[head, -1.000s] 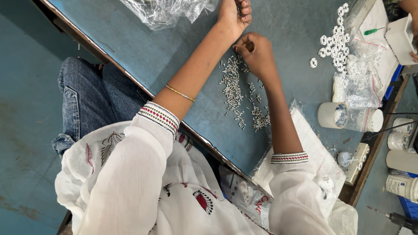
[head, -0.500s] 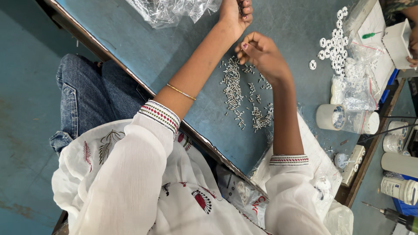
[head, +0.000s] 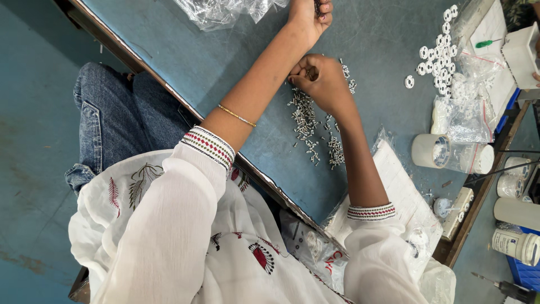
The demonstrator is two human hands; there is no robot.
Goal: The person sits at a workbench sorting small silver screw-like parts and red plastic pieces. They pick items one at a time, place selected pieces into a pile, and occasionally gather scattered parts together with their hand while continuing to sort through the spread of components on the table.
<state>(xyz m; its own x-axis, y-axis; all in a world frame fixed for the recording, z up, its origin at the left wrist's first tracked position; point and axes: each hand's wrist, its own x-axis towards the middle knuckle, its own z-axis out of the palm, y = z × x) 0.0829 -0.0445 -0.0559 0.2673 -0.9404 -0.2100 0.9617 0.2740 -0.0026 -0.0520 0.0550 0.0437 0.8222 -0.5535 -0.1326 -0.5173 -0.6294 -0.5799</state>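
Left to right. Plastic bag (head: 225, 10) is crumpled at the far left of the bench (head: 169, 56), just beside your left hand (head: 309, 17); that puts it within reach of the hand that collects. Left hand is curled closed at the top edge of the view, fingers folded in; something small and dark shows at the fingertips, but I cannot tell what it grips (the frame cuts it off).

Your right hand (head: 320, 84) sits knuckles-up on the bench, fingers bunched and pinched together at the edge of the screws (head: 306, 121). It looks like it's picking from the pile, though what's between the fingertips is hidden.

The screws lie in a loose strip running from under that hand back toward you, spread thin, probably so singles are easy to grab.

Further right, well apart: white rings (head: 439, 53) clustered loose, then tape rolls (head: 430, 151) and a white box (head: 523, 53) along the edge, parked out of the working zone.
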